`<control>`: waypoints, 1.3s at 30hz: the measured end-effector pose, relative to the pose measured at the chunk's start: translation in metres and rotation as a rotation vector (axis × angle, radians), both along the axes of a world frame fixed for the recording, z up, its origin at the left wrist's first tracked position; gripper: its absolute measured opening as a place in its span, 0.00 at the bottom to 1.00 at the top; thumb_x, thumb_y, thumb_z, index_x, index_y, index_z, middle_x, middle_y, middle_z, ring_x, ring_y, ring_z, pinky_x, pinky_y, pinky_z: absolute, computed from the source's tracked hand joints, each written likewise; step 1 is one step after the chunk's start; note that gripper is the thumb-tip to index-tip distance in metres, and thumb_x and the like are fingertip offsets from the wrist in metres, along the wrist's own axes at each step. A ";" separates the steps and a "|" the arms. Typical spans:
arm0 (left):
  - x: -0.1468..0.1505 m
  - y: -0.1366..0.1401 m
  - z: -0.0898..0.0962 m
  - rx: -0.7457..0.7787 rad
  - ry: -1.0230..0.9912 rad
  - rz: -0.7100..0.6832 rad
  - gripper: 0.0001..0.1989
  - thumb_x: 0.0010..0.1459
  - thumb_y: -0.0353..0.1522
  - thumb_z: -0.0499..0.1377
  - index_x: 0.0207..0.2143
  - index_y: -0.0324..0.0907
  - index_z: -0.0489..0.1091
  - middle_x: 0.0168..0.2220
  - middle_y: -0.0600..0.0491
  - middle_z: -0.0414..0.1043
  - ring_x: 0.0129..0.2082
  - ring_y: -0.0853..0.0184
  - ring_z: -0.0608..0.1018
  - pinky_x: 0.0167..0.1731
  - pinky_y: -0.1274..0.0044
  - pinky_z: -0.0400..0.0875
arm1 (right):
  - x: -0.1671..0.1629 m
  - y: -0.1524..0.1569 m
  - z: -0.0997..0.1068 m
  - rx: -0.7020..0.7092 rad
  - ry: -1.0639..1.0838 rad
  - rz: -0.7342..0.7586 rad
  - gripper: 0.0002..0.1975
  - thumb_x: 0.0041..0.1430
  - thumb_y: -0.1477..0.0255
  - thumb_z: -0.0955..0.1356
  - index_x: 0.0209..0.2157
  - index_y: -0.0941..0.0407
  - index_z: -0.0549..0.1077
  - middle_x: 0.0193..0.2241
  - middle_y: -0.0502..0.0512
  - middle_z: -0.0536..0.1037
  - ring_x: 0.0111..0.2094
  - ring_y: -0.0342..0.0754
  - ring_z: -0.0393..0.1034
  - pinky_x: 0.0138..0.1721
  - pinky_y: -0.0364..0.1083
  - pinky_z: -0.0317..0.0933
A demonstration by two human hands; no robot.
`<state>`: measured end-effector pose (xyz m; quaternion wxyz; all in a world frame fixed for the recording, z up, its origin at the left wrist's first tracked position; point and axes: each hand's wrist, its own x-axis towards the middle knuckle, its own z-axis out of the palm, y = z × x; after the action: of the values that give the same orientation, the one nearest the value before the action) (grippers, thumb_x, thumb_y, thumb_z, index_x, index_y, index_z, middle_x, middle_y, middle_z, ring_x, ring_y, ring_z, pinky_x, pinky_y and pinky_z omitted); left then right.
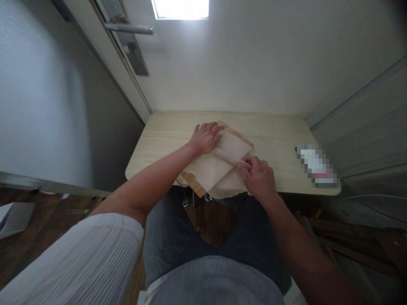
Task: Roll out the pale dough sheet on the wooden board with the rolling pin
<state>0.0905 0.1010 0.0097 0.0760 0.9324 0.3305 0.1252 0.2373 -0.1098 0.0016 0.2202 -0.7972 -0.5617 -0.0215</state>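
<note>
Several pale tan sheets of paper [210, 169], with darker brown edges showing at the corners, lie at a slant on the small wooden table and hang a little over its front edge. My left hand [206, 137] presses flat on their upper left part, fingers stretched out. Across the paper runs a narrow, whitish, slightly shiny strip [227, 155]; I cannot tell whether it is a separate piece or a folded edge. Around its right end my right hand [258, 174] is closed, resting low over the paper's right side.
A phone-like object [318, 166], blurred out by pixels, lies at the right end of the light wooden table [273, 127]. Behind stands a white door with a metal handle [130, 29]. Walls close in on both sides. My legs are under the table.
</note>
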 end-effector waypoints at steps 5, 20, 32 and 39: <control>-0.011 -0.011 0.000 0.027 -0.024 0.013 0.24 0.72 0.42 0.41 0.65 0.52 0.62 0.68 0.50 0.59 0.65 0.55 0.63 0.64 0.56 0.53 | -0.005 -0.003 0.003 -0.034 -0.014 0.012 0.19 0.68 0.55 0.61 0.39 0.55 0.73 0.36 0.60 0.78 0.39 0.56 0.68 0.39 0.50 0.53; -0.054 -0.048 0.002 0.029 0.044 0.027 0.29 0.72 0.42 0.37 0.70 0.44 0.52 0.72 0.49 0.51 0.71 0.58 0.55 0.68 0.58 0.50 | -0.041 -0.029 0.003 -0.031 -0.125 0.056 0.18 0.70 0.58 0.62 0.46 0.57 0.71 0.40 0.62 0.79 0.41 0.57 0.68 0.40 0.50 0.53; -0.097 -0.085 0.004 -0.020 0.077 0.097 0.31 0.72 0.44 0.34 0.73 0.48 0.45 0.73 0.52 0.49 0.72 0.62 0.53 0.69 0.58 0.48 | -0.060 -0.044 0.002 -0.056 -0.061 0.132 0.14 0.69 0.63 0.62 0.48 0.57 0.70 0.42 0.61 0.79 0.43 0.56 0.69 0.42 0.50 0.54; -0.122 -0.097 0.005 -0.050 0.097 0.119 0.32 0.71 0.49 0.37 0.72 0.50 0.46 0.73 0.52 0.50 0.73 0.60 0.51 0.70 0.56 0.46 | -0.066 -0.048 0.001 -0.044 0.021 0.184 0.13 0.69 0.64 0.63 0.47 0.56 0.72 0.42 0.60 0.79 0.42 0.56 0.70 0.43 0.50 0.56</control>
<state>-0.0314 0.0036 0.0149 0.0756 0.9138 0.3917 0.0761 0.1716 -0.1574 0.0023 0.2095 -0.7469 -0.6307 0.0195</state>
